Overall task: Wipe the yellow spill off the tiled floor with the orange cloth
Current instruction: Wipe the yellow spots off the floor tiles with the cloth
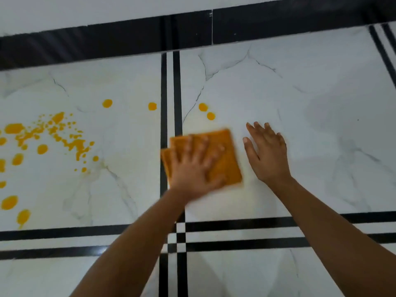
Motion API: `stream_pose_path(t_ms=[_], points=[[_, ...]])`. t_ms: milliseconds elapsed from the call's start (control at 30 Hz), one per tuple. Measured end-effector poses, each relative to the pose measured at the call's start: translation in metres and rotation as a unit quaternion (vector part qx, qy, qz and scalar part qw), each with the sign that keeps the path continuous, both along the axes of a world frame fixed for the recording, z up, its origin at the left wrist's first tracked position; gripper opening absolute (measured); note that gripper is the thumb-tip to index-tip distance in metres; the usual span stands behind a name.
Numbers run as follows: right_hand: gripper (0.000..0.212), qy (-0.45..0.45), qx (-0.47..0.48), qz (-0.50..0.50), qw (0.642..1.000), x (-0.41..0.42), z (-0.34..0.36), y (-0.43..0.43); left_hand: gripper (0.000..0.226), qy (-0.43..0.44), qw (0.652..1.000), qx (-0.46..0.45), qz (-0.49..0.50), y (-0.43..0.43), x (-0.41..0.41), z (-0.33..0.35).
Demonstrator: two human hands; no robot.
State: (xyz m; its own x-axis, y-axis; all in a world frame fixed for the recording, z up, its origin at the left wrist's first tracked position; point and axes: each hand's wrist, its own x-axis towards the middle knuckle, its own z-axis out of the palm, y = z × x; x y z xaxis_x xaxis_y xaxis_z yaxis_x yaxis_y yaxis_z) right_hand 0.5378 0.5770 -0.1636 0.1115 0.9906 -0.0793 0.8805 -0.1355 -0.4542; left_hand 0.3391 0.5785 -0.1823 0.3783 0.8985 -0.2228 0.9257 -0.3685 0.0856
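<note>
Our left hand (192, 168) presses the folded orange cloth (225, 159) flat, fingers spread rather than gripping, while our right hand (267, 155) rests open just right of it; we should sweep left toward the yellow spill (57, 138), keeping even pressure.

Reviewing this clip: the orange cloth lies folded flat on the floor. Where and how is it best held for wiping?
Probably from above, with a flat palm on its middle, as the left hand does now. The cloth is a flat folded square on the tile, with no raised part to pinch. To lift it, its free right edge, facing the right hand, looks easiest.
</note>
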Motion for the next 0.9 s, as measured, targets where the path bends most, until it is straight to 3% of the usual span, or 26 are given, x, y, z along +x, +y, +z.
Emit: stream_pose_path(t_ms=[67, 100, 167, 233, 267, 333, 367, 400, 500, 533, 567, 633, 667, 800, 900], points=[[0.062, -0.014, -0.007, -0.005, 1.0, 0.008, -0.002, 0.008, 0.076, -0.015, 0.975, 0.001, 0.223, 0.04, 0.01, 0.001], [0.067, -0.02, -0.006, -0.008, 1.0, 0.013, -0.003, 0.013, 0.076, -0.019, 0.966, 0.006, 0.257, 0.046, 0.02, 0.002], [0.072, -0.033, -0.01, -0.009, 0.999, 0.019, -0.006, 0.02, 0.074, -0.025, 0.993, 0.012, 0.111, 0.034, 0.037, -0.001], [0.072, -0.029, -0.005, -0.023, 0.999, 0.026, -0.008, 0.026, 0.074, 0.005, 1.0, 0.008, -0.023, 0.045, 0.035, 0.0], [0.073, -0.023, 0.001, -0.023, 0.999, 0.026, -0.007, 0.026, 0.075, 0.013, 1.0, 0.006, 0.008, 0.069, 0.029, 0.001], [0.07, -0.016, 0.018, -0.008, 1.0, 0.028, -0.008, 0.025, 0.074, 0.0, 0.979, -0.004, 0.204, 0.108, 0.026, 0.004], [0.068, -0.018, 0.029, 0.005, 0.999, 0.029, -0.008, 0.026, 0.074, -0.008, 0.966, -0.002, 0.257, 0.111, 0.029, 0.005], [0.067, -0.017, 0.035, 0.016, 0.999, 0.029, -0.009, 0.028, 0.073, -0.017, 0.971, 0.012, 0.238, 0.102, 0.033, 0.004], [0.071, 0.0, 0.023, 0.004, 1.0, 0.027, -0.006, 0.037, 0.072, -0.015, 0.999, 0.015, -0.041, 0.06, 0.026, -0.004], [0.072, -0.001, 0.019, 0.002, 1.0, 0.023, -0.006, 0.039, 0.074, -0.011, 0.998, 0.01, -0.063, 0.071, 0.017, 0.001], [0.073, -0.005, 0.016, 0.01, 1.0, 0.019, -0.006, 0.04, 0.076, -0.003, 1.0, 0.011, 0.005, 0.092, 0.009, 0.001], [0.074, -0.015, 0.009, 0.038, 0.999, 0.011, -0.008, 0.043, 0.077, -0.028, 0.966, -0.002, 0.257, 0.115, -0.001, 0.004], [0.074, -0.019, 0.005, 0.05, 0.999, 0.007, -0.009, 0.047, 0.076, -0.032, 0.956, 0.006, 0.293, 0.112, -0.003, 0.001], [0.078, -0.051, -0.01, 0.078, 0.996, -0.018, -0.007, 0.058, 0.075, -0.014, 0.997, 0.026, 0.071, 0.088, -0.038, -0.006], [0.081, -0.079, -0.03, 0.137, 0.987, -0.047, -0.004, 0.059, 0.076, -0.012, 0.957, 0.02, 0.289, 0.124, -0.075, -0.001]])
